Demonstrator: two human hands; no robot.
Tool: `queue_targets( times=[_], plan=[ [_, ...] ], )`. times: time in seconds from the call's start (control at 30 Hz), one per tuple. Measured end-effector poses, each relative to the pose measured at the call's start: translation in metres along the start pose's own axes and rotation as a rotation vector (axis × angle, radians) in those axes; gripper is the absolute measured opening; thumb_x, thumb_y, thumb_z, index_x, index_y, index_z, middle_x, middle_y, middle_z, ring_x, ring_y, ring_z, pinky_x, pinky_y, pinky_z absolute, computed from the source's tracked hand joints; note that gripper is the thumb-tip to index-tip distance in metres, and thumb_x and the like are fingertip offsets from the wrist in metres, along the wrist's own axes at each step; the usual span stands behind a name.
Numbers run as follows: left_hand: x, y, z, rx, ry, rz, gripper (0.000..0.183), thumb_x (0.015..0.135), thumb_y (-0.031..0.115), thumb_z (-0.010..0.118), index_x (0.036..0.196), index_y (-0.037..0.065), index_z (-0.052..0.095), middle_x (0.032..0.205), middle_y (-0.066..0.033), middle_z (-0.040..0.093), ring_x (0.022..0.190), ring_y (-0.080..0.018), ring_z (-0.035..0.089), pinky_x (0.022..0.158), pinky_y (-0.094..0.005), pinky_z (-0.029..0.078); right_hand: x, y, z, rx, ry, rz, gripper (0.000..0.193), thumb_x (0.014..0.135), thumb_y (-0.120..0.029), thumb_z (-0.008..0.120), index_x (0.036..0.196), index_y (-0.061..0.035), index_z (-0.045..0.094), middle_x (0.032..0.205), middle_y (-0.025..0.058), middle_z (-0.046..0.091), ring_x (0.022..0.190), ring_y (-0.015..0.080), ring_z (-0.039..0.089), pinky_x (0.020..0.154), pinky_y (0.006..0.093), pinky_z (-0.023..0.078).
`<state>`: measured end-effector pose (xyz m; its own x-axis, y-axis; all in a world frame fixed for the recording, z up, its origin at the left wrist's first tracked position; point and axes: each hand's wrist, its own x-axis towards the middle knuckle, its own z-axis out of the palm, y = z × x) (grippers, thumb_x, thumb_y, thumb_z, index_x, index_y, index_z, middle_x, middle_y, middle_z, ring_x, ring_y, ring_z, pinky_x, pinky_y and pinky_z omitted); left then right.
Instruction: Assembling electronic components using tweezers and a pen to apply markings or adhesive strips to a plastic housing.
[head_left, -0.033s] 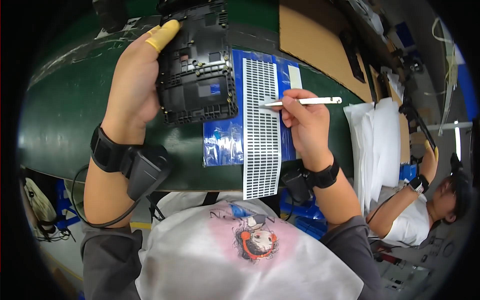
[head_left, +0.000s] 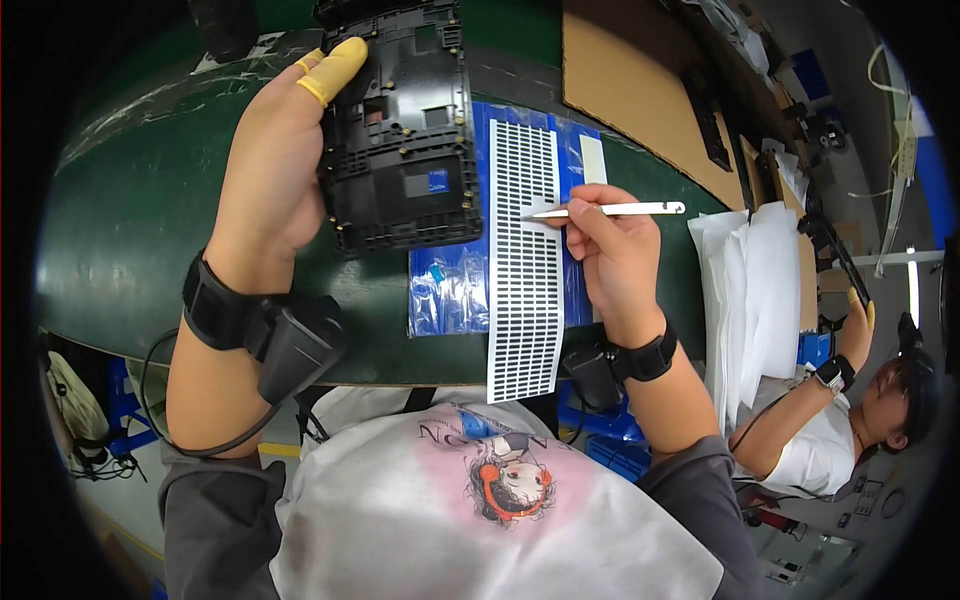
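Note:
My left hand [head_left: 275,165], with yellow finger cots on it, grips a black plastic housing [head_left: 400,150] by its left side. The housing is held up over the green table, its ribbed inner face with small brass-coloured inserts showing. In my right hand [head_left: 615,245] is a pair of white tweezers [head_left: 630,209], pinched between thumb and fingers. Their pointed tip meets or hovers just over a white sheet of small black stickers [head_left: 525,300]; I cannot tell which. Some stickers are gone from the rows by the tip. Beneath the sheet lies a blue plastic-wrapped pad [head_left: 450,300].
A cardboard sheet [head_left: 630,80] covers the far right of the green table [head_left: 130,240]. White foam sheets [head_left: 755,300] stand upright at the right edge. Beyond them a co-worker's arm [head_left: 790,420] reaches up. A cable runs from the device on my left wrist.
The black housing in my left hand has tilted slightly and shifted a little to the right. My right hand and the tweezers stay nearly in place.

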<state>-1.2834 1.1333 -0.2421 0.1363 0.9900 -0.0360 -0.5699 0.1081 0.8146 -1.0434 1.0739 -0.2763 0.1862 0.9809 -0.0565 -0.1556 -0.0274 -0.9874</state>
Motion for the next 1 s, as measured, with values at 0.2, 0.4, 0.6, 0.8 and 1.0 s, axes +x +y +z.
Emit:
queue_targets(
  times=[0.2, 0.4, 0.6, 0.8, 1.0],
  plan=[
    [-0.012, -0.004, 0.006, -0.046, -0.054, 0.001, 0.024, 0.084, 0.020, 0.048, 0.099, 0.001, 0.054, 0.085, -0.0047, 0.058, 0.072, -0.0102, 0.057, 0.062, -0.0216, 0.047, 0.004, 0.003, 0.006, -0.021, 0.011, -0.003, 0.016, 0.075, 0.000, 0.055, 0.090, 0.0057, 0.053, 0.069, 0.0108, 0.059, 0.051, 0.0059, 0.047, 0.044, 0.0158, 0.036],
    [0.000, -0.016, 0.012, 0.131, 0.064, 0.131, 0.034, 0.085, 0.019, 0.047, 0.114, 0.002, 0.043, 0.090, -0.0023, 0.056, 0.072, -0.0074, 0.054, 0.063, -0.0189, 0.045, 0.006, 0.003, 0.002, -0.057, -0.008, -0.002, 0.016, 0.075, 0.000, 0.055, 0.091, 0.0054, 0.053, 0.069, 0.0109, 0.059, 0.051, 0.0053, 0.046, 0.044, 0.0154, 0.035],
    [-0.002, -0.032, 0.014, -0.063, -0.090, -0.072, 0.030, 0.086, 0.015, 0.044, 0.114, 0.004, 0.042, 0.093, -0.0020, 0.054, 0.077, -0.0079, 0.053, 0.068, -0.0222, 0.045, -0.001, -0.013, 0.001, 0.074, -0.020, -0.017, 0.019, 0.076, -0.001, 0.054, 0.094, 0.0059, 0.051, 0.072, 0.0123, 0.059, 0.052, 0.0059, 0.043, 0.045, 0.0167, 0.033],
    [-0.020, -0.040, 0.028, -0.234, -0.186, -0.276, 0.032, 0.087, 0.024, 0.043, 0.115, 0.010, 0.041, 0.100, -0.0005, 0.053, 0.086, -0.0088, 0.052, 0.075, -0.0256, 0.045, -0.038, -0.039, 0.032, 0.021, -0.126, -0.176, 0.025, 0.075, -0.002, 0.057, 0.098, 0.0062, 0.049, 0.081, 0.0163, 0.061, 0.074, 0.0148, 0.058, 0.068, 0.0237, 0.045],
    [-0.027, -0.037, 0.033, -0.262, -0.181, -0.306, 0.033, 0.087, 0.025, 0.044, 0.117, 0.011, 0.040, 0.101, -0.0011, 0.052, 0.088, -0.0097, 0.052, 0.075, -0.0261, 0.045, -0.036, -0.026, 0.040, 0.122, -0.141, -0.109, 0.024, 0.075, 0.000, 0.057, 0.098, 0.0055, 0.049, 0.083, 0.0154, 0.060, 0.078, 0.0187, 0.059, 0.074, 0.0270, 0.045]
  ],
)
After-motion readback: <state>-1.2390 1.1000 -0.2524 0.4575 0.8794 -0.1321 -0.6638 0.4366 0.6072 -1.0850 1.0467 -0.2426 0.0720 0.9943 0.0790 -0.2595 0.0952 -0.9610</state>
